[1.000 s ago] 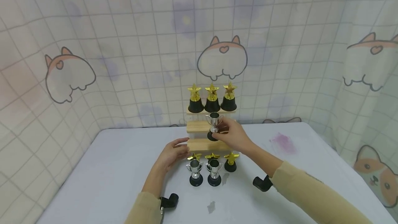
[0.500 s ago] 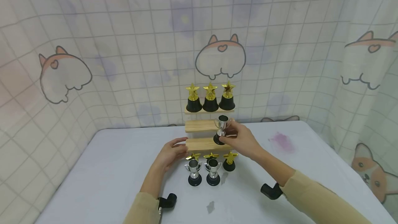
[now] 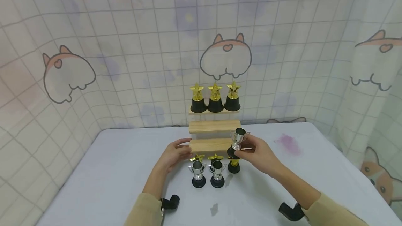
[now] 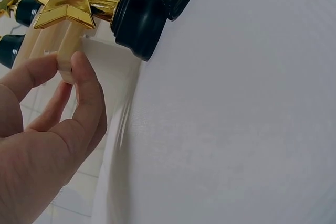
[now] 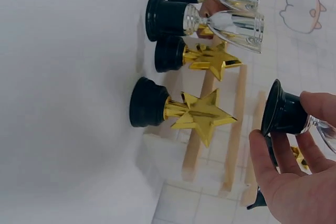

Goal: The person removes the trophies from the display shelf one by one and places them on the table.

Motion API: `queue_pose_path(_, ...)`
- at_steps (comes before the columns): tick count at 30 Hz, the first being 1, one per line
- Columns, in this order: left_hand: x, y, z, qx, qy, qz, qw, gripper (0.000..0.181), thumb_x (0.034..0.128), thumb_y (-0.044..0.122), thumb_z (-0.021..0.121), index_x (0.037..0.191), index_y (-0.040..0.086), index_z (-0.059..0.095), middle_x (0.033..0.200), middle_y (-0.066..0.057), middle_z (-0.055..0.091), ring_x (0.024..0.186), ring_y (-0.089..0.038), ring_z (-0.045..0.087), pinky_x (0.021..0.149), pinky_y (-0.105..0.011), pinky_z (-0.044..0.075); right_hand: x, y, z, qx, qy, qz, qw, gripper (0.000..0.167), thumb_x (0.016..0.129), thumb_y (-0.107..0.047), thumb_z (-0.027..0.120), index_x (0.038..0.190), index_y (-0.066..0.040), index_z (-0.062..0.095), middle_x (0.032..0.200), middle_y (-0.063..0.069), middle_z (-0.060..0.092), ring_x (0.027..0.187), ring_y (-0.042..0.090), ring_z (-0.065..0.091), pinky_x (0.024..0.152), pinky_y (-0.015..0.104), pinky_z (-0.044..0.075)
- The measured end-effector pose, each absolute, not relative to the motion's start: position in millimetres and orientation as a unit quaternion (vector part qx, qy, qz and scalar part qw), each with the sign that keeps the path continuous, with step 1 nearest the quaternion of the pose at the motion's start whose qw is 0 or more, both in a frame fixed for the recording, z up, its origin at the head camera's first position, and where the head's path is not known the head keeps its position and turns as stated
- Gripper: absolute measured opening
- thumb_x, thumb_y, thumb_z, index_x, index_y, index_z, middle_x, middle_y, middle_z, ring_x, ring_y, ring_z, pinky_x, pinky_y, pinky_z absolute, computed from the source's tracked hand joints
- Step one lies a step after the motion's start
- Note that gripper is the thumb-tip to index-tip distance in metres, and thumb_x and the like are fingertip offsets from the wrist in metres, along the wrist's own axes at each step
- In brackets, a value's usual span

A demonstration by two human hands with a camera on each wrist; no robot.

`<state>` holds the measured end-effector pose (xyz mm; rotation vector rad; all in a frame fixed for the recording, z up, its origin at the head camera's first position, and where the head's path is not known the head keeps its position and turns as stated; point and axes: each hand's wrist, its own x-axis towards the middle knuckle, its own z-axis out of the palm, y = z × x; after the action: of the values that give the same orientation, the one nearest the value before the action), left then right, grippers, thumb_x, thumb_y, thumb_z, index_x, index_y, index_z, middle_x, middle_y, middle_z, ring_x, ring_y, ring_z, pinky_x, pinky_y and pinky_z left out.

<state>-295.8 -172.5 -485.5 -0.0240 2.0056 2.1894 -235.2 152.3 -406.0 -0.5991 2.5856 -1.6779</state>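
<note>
The head view looks forward and down from above the near side of the counter [image 3: 103, 177]; it stands farthest back, reaching to the far gridded cloth [image 3: 141, 62]. The left wrist view is rolled sideways and close behind the left grip [image 3: 174, 152], facing far, with the left end of the tiered wooden stand [image 3: 210, 145] in frame. The right wrist view, rolled the opposite way, looks low across the counter toward the far side, the right grip [image 3: 259, 151] large. Head and right wrist share the standing silver trophy cups [image 3: 198, 175]; both wrist views share the stand and left grip.
</note>
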Motion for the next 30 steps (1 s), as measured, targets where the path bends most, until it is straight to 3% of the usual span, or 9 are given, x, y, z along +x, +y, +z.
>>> queue_pose_path(13, -295, -173, -486, -0.005, 0.665, 0.742, 0.086, 0.051, 0.093, -0.004, 0.068, 0.143, -0.002, 0.055, 0.127, -0.027, 0.062, 0.101, -0.028, 0.069, 0.091, -0.038, 0.06, -209, 165, -421, -0.22, 0.817, -0.531, 0.053, 0.025, 0.09, -0.012, 0.079, 0.105, 0.0, 0.062, 0.107, 0.013, 0.068, 0.103, 0.031, 0.07, 0.087, 0.027, 0.06)
queue_pose_path(24, -293, -171, -489, -0.021, 0.671, 0.736, 0.084, 0.053, 0.0924, -0.002, 0.068, 0.144, 0.0, 0.055, 0.129, -0.026, 0.061, 0.101, -0.028, 0.07, 0.09, -0.036, 0.061, -202, 174, -444, -0.244, 0.797, -0.545, 0.09, 0.03, 0.089, -0.007, 0.079, 0.113, 0.003, 0.064, 0.107, 0.012, 0.069, 0.105, 0.033, 0.068, 0.086, 0.03, 0.061)
queue_pose_path(30, -294, -171, -487, -0.016, 0.671, 0.737, 0.08, 0.052, 0.0927, -0.003, 0.068, 0.143, 0.0, 0.055, 0.129, -0.027, 0.06, 0.1, -0.027, 0.07, 0.09, -0.036, 0.061, -203, 173, -456, -0.232, 0.804, -0.537, 0.11, 0.033, 0.087, -0.006, 0.081, 0.114, 0.001, 0.064, 0.107, 0.009, 0.067, 0.106, 0.031, 0.067, 0.087, 0.025, 0.059)
